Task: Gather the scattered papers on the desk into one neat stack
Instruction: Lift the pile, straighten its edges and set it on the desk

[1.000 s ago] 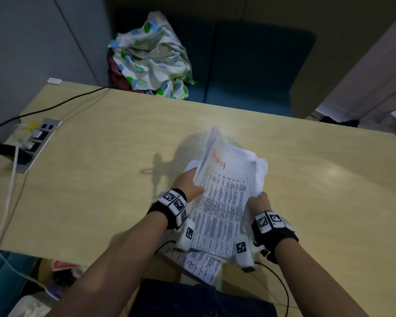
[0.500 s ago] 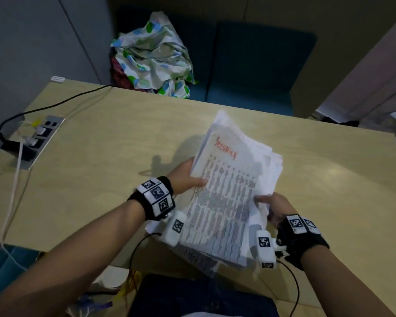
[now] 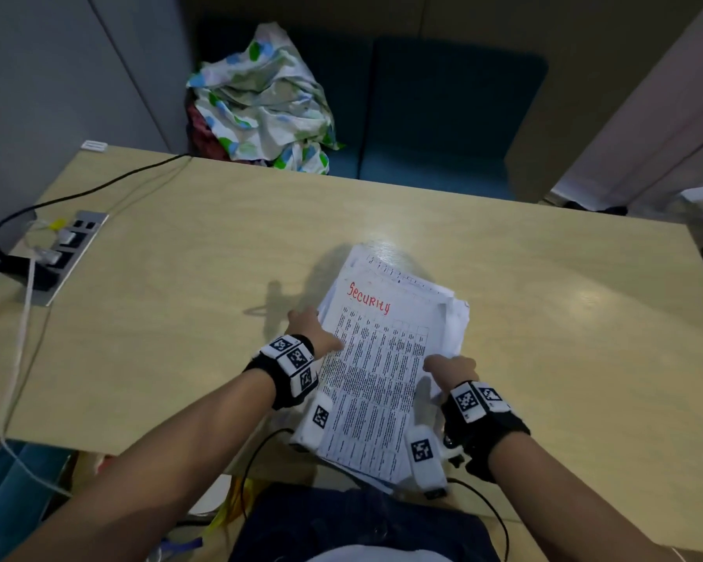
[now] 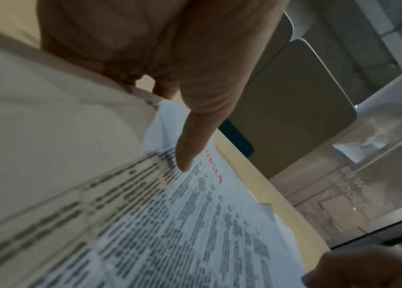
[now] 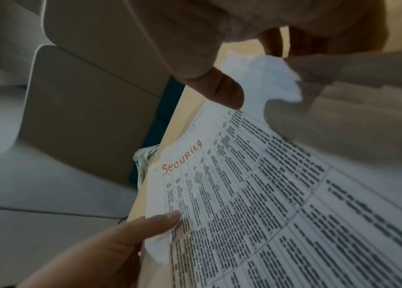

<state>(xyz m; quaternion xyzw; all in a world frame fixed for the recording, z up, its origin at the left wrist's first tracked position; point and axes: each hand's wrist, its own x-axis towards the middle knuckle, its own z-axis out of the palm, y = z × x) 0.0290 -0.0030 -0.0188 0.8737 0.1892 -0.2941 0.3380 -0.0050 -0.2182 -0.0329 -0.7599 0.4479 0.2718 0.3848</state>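
At the sheet edges, L side: left hand (image 3: 315,336) grips the paper stack (image 3: 386,371) by its left edge; thumb lies flat on the top sheet, other fingers (image 4: 164,90) curl under, mostly hidden.
Thumb, L: straight, tip pressed on the printed table just below the red heading (left wrist view).
R side: right hand (image 3: 451,369) pinches the stack's right edge, thumb on top, fingers (image 5: 272,43) bent beneath.
Thumb, R: bent at the joint, tip on the sheet margin (right wrist view).
Stack: white sheets, roughly aligned but ragged; several lower sheets stick out at the far and right edges, corners creased.
Top sheet: printed grid of small dark text w/ red handwritten word "Security" (image 3: 369,298) near the far end.
Stack position: centre-near part of the counter (image 3: 179,318); near end overhangs the counter's front edge toward the person's lap; cannot tell whether the far end rests on the surface or is just above it.
Wrists: black bands w/ white marker blocks on both; thin black cables run from them below the counter edge.
Counter, L end: recessed socket panel (image 3: 64,249) w/ plugs, a white cable (image 3: 21,338) and a black cable (image 3: 98,188) trailing off.
Beyond counter: dark blue sofa (image 3: 443,115) w/ a crumpled patterned cloth (image 3: 260,103) on its left seat.
Far R: pale curtain (image 3: 646,115).
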